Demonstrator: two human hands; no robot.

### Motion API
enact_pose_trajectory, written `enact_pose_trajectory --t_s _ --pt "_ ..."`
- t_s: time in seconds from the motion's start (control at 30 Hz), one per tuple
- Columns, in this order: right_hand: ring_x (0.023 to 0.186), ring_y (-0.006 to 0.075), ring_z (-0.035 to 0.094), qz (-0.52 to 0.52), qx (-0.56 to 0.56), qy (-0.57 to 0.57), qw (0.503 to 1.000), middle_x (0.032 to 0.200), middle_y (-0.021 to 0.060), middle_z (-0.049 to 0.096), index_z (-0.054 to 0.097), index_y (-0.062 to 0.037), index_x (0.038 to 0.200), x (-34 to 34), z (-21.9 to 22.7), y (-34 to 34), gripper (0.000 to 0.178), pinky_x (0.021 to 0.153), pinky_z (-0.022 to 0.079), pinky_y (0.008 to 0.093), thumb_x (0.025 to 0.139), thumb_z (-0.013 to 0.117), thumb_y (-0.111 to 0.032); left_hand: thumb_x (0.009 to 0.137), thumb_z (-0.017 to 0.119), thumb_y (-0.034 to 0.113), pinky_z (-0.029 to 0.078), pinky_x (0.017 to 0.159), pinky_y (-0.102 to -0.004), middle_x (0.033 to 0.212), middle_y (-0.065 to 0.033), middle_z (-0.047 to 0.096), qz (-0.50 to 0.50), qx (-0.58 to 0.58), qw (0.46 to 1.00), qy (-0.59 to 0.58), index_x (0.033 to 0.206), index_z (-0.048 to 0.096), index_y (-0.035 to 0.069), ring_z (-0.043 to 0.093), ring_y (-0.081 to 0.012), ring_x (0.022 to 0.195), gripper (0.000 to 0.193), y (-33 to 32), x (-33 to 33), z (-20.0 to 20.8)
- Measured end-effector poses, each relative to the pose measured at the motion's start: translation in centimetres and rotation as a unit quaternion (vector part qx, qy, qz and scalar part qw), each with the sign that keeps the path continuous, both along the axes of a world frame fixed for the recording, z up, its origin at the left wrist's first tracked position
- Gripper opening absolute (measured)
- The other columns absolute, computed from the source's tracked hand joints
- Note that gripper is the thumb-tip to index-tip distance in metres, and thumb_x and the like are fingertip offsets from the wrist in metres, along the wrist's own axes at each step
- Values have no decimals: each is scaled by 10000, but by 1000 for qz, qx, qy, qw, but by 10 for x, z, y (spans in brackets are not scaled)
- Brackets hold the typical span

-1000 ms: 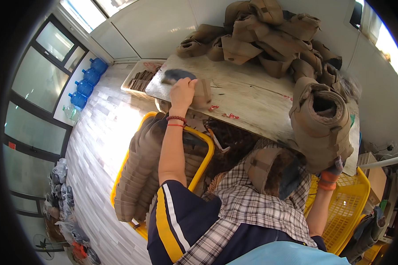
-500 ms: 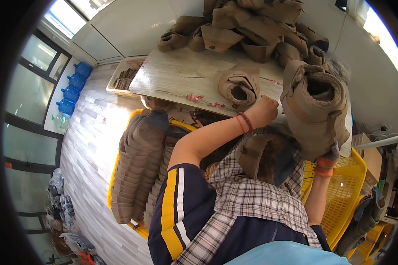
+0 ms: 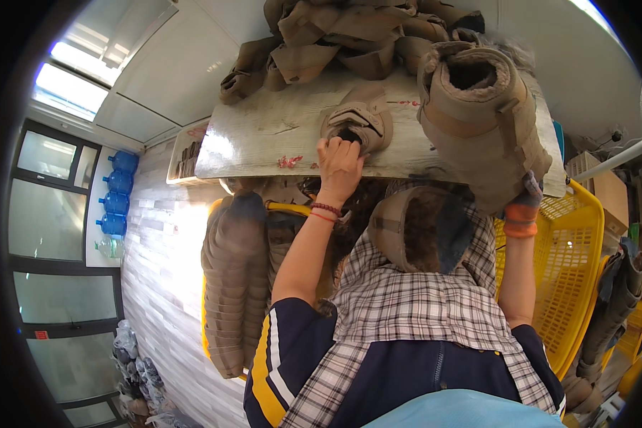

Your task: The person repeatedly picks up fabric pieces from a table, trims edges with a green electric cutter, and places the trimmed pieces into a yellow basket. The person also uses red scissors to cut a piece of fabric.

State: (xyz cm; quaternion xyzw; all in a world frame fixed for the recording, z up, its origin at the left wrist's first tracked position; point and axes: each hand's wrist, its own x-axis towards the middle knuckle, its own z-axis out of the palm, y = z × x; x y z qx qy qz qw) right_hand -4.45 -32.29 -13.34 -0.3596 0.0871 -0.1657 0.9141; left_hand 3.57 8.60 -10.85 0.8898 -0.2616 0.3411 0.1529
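My bare left hand [image 3: 340, 170], with red bracelets at the wrist, has its fingers curled at the near opening of a small tan shoe upper [image 3: 367, 121] lying on the table. My right hand [image 3: 525, 207], in a grey and orange glove, grips the lower end of a thick nested stack of tan fleece-lined uppers [image 3: 471, 132]. That stack leans on the table's right end, its fleecy round opening facing up. Part of the right hand's fingers is hidden behind it. On my lap rests another tan fleece-lined piece [image 3: 396, 225] with a blue-grey patch inside.
A heap of tan uppers [image 3: 314, 60] covers the back of the pale table [image 3: 242, 139]. Left of my legs, a yellow basket [image 3: 208, 285] holds nested rows of uppers [image 3: 235, 285]. Another yellow basket [image 3: 567, 264] stands at my right. Blue water bottles [image 3: 114, 203] line the left wall.
My left hand has moved left, from the right side of the small upper to its near opening. The right hand still holds the big stack. The whole view has turned slightly.
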Motion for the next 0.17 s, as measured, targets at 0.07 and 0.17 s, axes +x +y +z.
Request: enact_pose_trajectory --t_s 0.07,0.17 --pt "1234 282 460 -5 16 1 1000 1352 107 491 421 -28 1361 5 -1 0 545 1064 343 449 879 579 -227 707 686 110 348 891 -393 808 -56 550 -4 19 1000 -12 829 571 85 512 -232 883 169 2 15 1" --pt "1258 285 443 50 62 -63 995 1373 105 476 411 -28 1371 4 0 -6 566 1082 323 449 879 592 -245 679 693 110 337 899 -423 801 -62 559 -27 5 999 -24 836 578 106 512 -223 903 194 7 26 19"
